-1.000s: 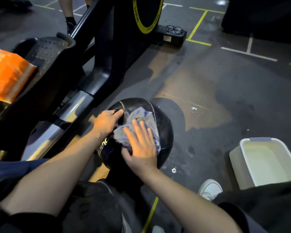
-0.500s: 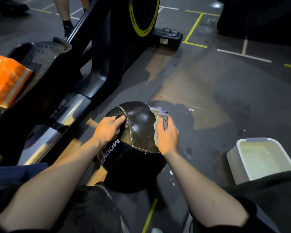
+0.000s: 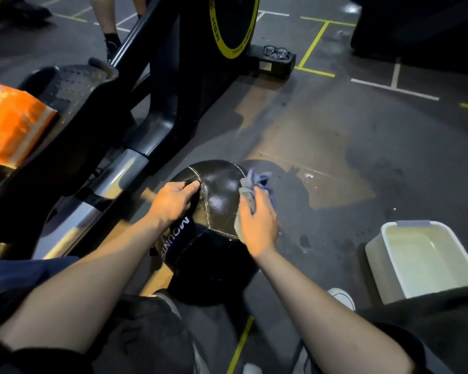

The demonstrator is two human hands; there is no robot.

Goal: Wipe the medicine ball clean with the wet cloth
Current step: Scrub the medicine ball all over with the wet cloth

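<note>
Head view: a black medicine ball point(image 3: 216, 211) with pale stitched seams and white lettering on its near-left panel sits on the dark gym floor point(image 3: 335, 157), just in front of the person's knees. The left hand point(image 3: 170, 201) rests on the ball's upper left side, its fingers point(image 3: 192, 188) curled over the surface beside a seam, gripping the ball. The right hand point(image 3: 258, 225) is on the ball's right side and holds a crumpled blue-grey cloth point(image 3: 250, 188); its fingers are wrapped round the cloth, which is pressed against the ball's upper right edge and bunches out above the hand. Both forearms are bare and reach in from the bottom of the frame.

To the right, near the person's right knee, a white plastic basin point(image 3: 389, 260) stands on the floor; I cannot tell whether it holds water. The toe of a white shoe point(image 3: 342, 298) shows between the ball and the basin. Damp-looking dark patches and a few white specks mark the floor around the ball. On the left, a black exercise machine point(image 3: 135, 103) with a silver rail runs diagonally, and an orange packet point(image 3: 11, 125) lies at the far left edge. Farther back, a pair of glasses point(image 3: 276, 52) rests on the machine's black foot, beside a wheel with a yellow ring point(image 3: 222, 36). Yellow and white lines cross the floor, and another person's lower leg point(image 3: 110, 28) stands at the top left.
</note>
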